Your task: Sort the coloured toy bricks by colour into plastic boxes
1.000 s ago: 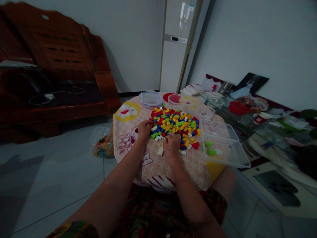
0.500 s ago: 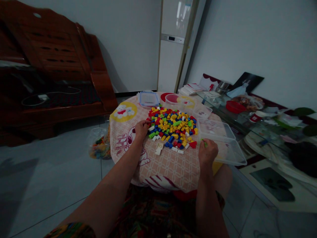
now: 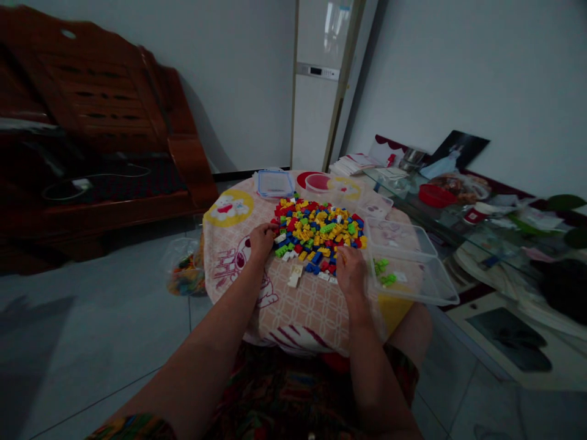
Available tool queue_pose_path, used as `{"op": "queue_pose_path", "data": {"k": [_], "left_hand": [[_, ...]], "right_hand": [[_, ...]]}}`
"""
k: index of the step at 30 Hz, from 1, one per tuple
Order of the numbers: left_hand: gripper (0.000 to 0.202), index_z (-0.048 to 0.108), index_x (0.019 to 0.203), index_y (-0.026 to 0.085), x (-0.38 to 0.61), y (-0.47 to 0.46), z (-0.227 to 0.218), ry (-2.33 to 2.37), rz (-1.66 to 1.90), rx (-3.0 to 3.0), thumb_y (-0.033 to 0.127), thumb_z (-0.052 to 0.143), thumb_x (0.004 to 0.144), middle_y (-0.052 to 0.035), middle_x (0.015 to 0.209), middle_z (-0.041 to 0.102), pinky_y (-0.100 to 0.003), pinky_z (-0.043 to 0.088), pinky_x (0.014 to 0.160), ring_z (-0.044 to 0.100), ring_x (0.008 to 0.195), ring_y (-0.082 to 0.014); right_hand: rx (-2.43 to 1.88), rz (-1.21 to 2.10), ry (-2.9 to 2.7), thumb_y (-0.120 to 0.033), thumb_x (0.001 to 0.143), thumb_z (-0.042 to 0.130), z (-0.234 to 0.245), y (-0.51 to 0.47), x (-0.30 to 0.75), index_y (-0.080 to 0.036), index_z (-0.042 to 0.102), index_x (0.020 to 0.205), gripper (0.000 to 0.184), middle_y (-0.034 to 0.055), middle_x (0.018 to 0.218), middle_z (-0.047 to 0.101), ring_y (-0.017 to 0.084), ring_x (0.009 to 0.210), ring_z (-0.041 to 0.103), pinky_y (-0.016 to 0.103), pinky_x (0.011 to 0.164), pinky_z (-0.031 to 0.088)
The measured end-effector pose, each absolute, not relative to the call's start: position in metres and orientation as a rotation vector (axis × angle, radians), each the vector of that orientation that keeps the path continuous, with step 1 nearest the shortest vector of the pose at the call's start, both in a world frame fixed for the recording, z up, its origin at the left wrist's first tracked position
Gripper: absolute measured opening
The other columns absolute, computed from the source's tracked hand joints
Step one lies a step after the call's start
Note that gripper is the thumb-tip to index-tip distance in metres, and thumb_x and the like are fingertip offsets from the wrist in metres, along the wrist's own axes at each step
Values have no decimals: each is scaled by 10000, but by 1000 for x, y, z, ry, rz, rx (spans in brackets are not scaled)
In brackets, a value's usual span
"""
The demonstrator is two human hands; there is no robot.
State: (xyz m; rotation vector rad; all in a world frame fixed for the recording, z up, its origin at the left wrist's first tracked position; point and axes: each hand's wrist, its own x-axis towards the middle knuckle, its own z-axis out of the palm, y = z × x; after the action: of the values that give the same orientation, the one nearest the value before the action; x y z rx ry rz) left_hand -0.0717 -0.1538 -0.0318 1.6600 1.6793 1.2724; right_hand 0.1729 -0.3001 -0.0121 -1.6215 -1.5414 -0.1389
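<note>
A heap of toy building bricks [image 3: 316, 229] in red, yellow, blue, green and white covers the middle of the round table. My left hand [image 3: 263, 239] rests at the heap's left edge, fingers curled against the bricks; whatever they pinch is hidden. At the front right edge of the heap is my right hand [image 3: 351, 269], its fingers bent down and closed among the bricks, their tips hidden. Beside it stands a clear divided plastic box [image 3: 440, 293], with several green bricks [image 3: 388, 279] and a white piece [image 3: 400, 277] in its near compartment. Pale bricks [image 3: 295, 275] lie in front of the heap.
A patterned cloth [image 3: 302, 311] covers the table. At its back are a blue-rimmed lidded container [image 3: 275, 183] and a round clear tub [image 3: 318, 182]. A cluttered glass shelf [image 3: 413, 214] runs along the right. On the floor at left sits a bag of colourful pieces [image 3: 186, 272].
My right hand has moved left from the clear box, where green showed at its fingers, to the heap. The green bricks in the box are now uncovered. My left hand stays in place.
</note>
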Motion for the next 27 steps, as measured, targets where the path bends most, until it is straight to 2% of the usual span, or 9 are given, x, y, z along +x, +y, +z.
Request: {"op": "queue_pose_path", "data": {"k": [7, 10, 12, 17, 19, 21, 25, 27], "left_hand": [[418, 822, 990, 192, -73, -153, -32, 1681, 1279, 1673, 132, 455, 799, -53, 1059, 802, -310, 526, 948, 720, 982, -214], [413, 822, 985, 186, -73, -153, -33, 1695, 1276, 1670, 130, 455, 804, -59, 1062, 802, -309, 525, 950, 719, 991, -217], [412, 820, 999, 180, -73, -154, -33, 1693, 1267, 1667, 135, 458, 808, -63, 1074, 800, -313, 525, 949, 717, 997, -220], [425, 819, 1031, 186, -72, -155, -33, 1705, 1262, 1680, 146, 458, 810, -65, 1076, 798, -314, 524, 943, 712, 995, -219], [428, 821, 1024, 179, -73, -154, -34, 1706, 1263, 1683, 145, 455, 805, -71, 1071, 798, -314, 522, 941, 712, 984, -217], [431, 820, 1025, 168, -73, -153, -34, 1692, 1255, 1679, 146, 455, 798, -76, 1065, 798, -311, 526, 929, 713, 965, -216], [435, 818, 1026, 161, -74, -151, -35, 1676, 1248, 1662, 146, 455, 788, -73, 1036, 800, -305, 536, 895, 715, 930, -212], [435, 817, 1029, 169, -74, -152, -34, 1681, 1250, 1660, 149, 452, 794, -65, 1015, 801, -300, 538, 881, 715, 926, -208]], "right_hand": [[-1673, 9, -1858, -95, 931, 454, -3, -255, 131, -157, 694, 1277, 426, 134, 1338, 682, 266, 1213, 566, 408, 1097, 402], [-1727, 8, -1890, -80, 916, 491, -2, -251, 123, -144, 651, 1352, 469, 145, 1341, 669, 283, 1222, 538, 414, 1091, 390], [-1724, 2, -1876, -90, 912, 514, -4, -254, 124, -136, 669, 1324, 442, 150, 1260, 692, 287, 1181, 545, 408, 1063, 405], [-1677, -22, -1785, -114, 914, 533, -11, -262, 132, -190, 761, 1049, 275, 115, 1041, 706, 269, 1058, 564, 400, 997, 431], [-1688, -41, -1758, -138, 927, 541, -11, -261, 132, -189, 762, 1012, 242, 111, 994, 694, 267, 1034, 560, 400, 976, 433], [-1706, -59, -1760, -161, 935, 561, -11, -258, 130, -181, 758, 1037, 223, 121, 1034, 686, 270, 1059, 548, 408, 991, 425], [-1764, -61, -1811, -173, 910, 627, -11, -250, 120, -167, 754, 1058, 195, 167, 1299, 621, 298, 1236, 490, 454, 1086, 377], [-1796, -54, -1804, -175, 899, 645, -13, -248, 116, -160, 753, 1043, 180, 178, 1356, 593, 309, 1279, 470, 468, 1104, 372]]}}
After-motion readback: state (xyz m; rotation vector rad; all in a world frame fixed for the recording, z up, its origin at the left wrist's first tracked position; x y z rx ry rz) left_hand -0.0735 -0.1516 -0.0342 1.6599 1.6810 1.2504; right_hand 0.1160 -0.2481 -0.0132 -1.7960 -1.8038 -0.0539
